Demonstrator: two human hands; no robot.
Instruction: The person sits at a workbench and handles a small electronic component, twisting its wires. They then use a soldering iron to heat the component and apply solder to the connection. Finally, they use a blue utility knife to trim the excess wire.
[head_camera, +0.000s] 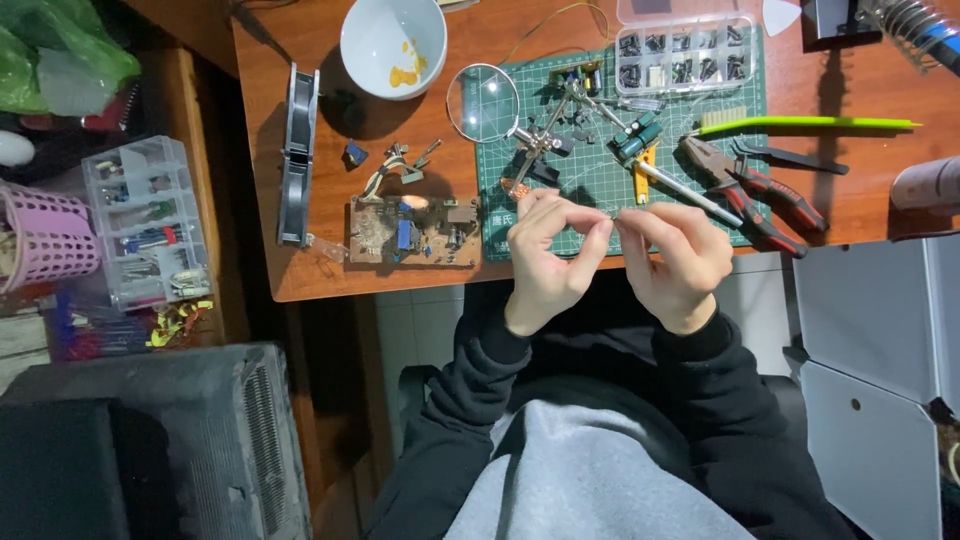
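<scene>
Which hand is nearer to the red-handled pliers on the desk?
The right hand. It is just left of the red-handled pliers, not touching them. The left hand is farther away, beyond the right hand.

I'm looking down at a home electronics workshop — a wooden bench (300, 280) carrying a green cutting mat (600, 180), circuit board (413, 232), magnifying glass (483, 102), pliers (755, 190) and parts boxes (686, 52).

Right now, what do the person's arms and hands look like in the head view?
Both hands are bare: no gloves, rings or watch visible. The left hand and right hand come out of long black sleeves with ribbed cuffs at the wrists. The sleeves look like a dark sweatshirt, with a grey panel across the front.
</scene>
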